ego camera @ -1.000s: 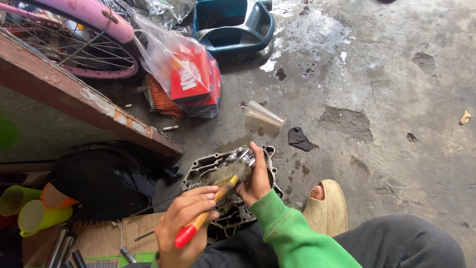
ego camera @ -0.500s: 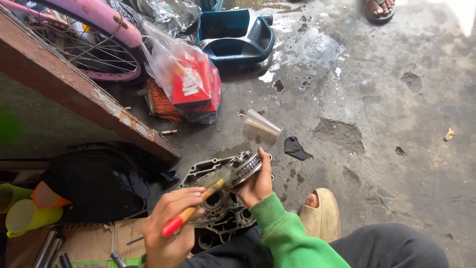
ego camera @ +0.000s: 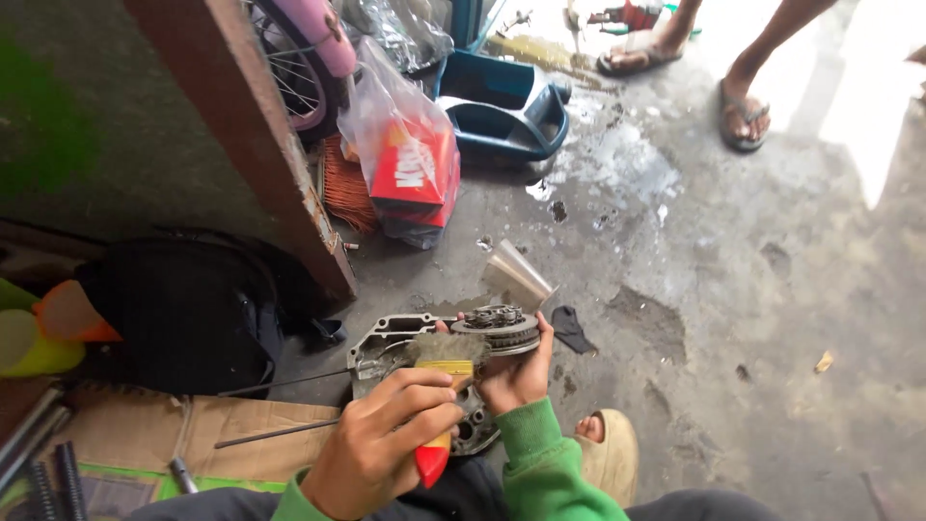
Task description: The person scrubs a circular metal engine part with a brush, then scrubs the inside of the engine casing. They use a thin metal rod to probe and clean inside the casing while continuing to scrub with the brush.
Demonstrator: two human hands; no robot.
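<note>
Packages: one clear plastic bag (ego camera: pixel 400 145), standing on the concrete floor (ego camera: pixel 752 318) against a rusty brown beam (ego camera: pixel 260 154); inside it one red box with white print, upright, with one rust-orange brush head (ego camera: pixel 340 193) just beside it on the left. One blue plastic tray (ego camera: pixel 502 116), two compartments, on wet floor behind the bag. One flattened cardboard sheet (ego camera: pixel 241 429) at lower left, with two thin metal rods lying across it.

Counted items: one round metal clutch part (ego camera: pixel 500 328); one paintbrush (ego camera: pixel 446 386), yellow ferrule, red handle, grey bristles; one grey engine cover (ego camera: pixel 395 352) flat on the floor under the hands; one clear plastic cup (ego camera: pixel 516 275) tipped on its side just behind the clutch part; one dark rag scrap (ego camera: pixel 574 330) beside it; one black bag (ego camera: pixel 183 309) at left; one pink-rimmed wheel (ego camera: pixel 309 48) at top, partly hidden by the beam; two sandalled feet of another person at top right, well apart from the hands.

Hands: right hand (ego camera: pixel 516 371), green sleeve, palm up, grip closed around the rim of the clutch part, holding it level above the engine cover. Left hand (ego camera: pixel 386 449), fingers curled in a closed grip on the paintbrush handle, bristles pointing up and touching the clutch part's left edge
</note>
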